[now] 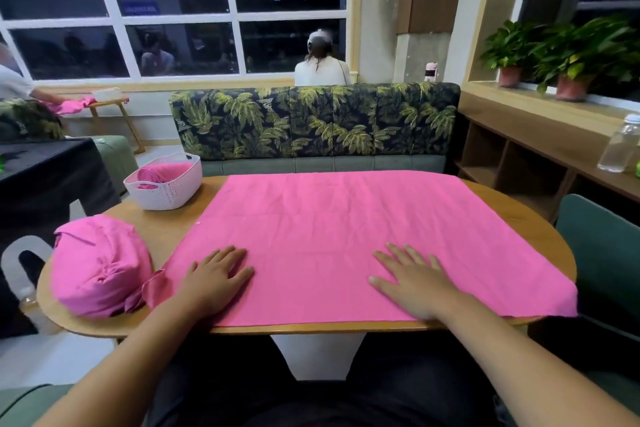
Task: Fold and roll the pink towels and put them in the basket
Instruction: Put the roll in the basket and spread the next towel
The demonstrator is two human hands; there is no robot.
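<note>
Head — pink towel [346, 236] spread flat, smooth | left grip [214, 276], right grip [412, 282] wide, pressing it

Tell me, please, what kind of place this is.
Probably a lounge or café-like seating area: a leaf-print sofa behind the wooden table, potted plants on the window ledge, and another person seated beyond the sofa.

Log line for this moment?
spread towel flat on table | left hand, right hand rest on it | basket holds rolled towel | bundle waiting
</note>
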